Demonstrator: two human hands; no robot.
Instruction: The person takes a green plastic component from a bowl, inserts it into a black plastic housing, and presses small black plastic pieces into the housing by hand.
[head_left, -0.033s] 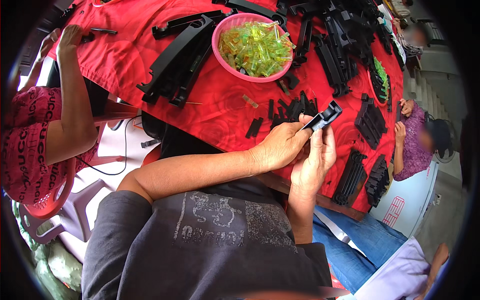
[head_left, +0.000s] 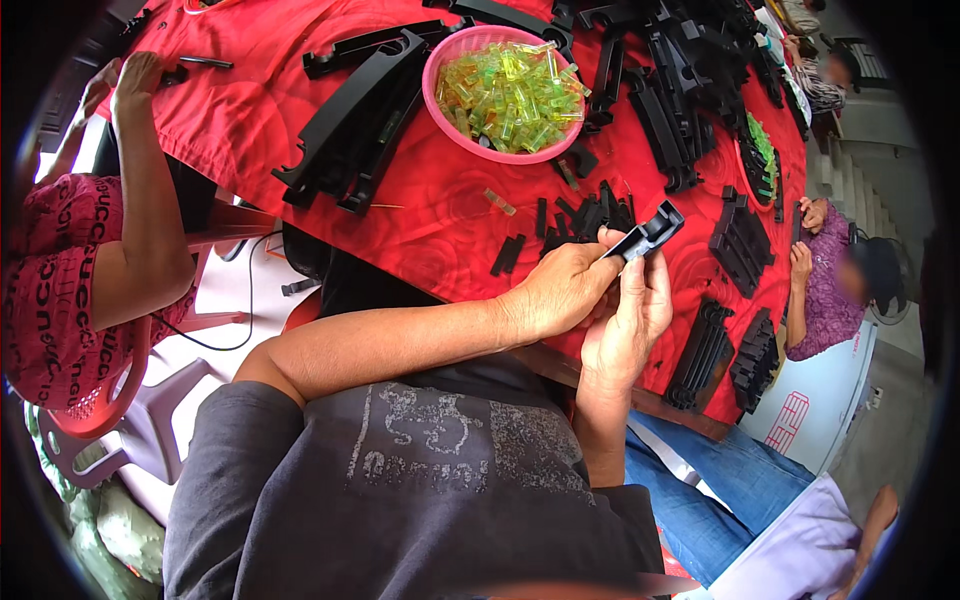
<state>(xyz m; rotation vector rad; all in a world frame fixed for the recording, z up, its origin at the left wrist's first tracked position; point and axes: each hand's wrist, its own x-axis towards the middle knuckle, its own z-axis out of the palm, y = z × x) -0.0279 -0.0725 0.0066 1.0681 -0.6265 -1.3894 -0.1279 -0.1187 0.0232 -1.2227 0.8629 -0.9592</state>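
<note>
My left hand (head_left: 562,290) and my right hand (head_left: 632,318) meet above the near edge of a red-covered table (head_left: 440,215). Together they hold a small black plastic part (head_left: 652,232), the left fingers pinching its near end and the right fingers behind it. Several small black pieces (head_left: 590,215) lie on the cloth just beyond my hands. A pink bowl (head_left: 433,100) farther back is full of translucent yellow-green pieces (head_left: 510,90).
Long black plastic mouldings (head_left: 360,110) lie left of the bowl, and stacks of black parts (head_left: 740,240) fill the right side. A person in a pink patterned top (head_left: 60,280) reaches onto the table at left. Another person in purple (head_left: 825,295) works at right.
</note>
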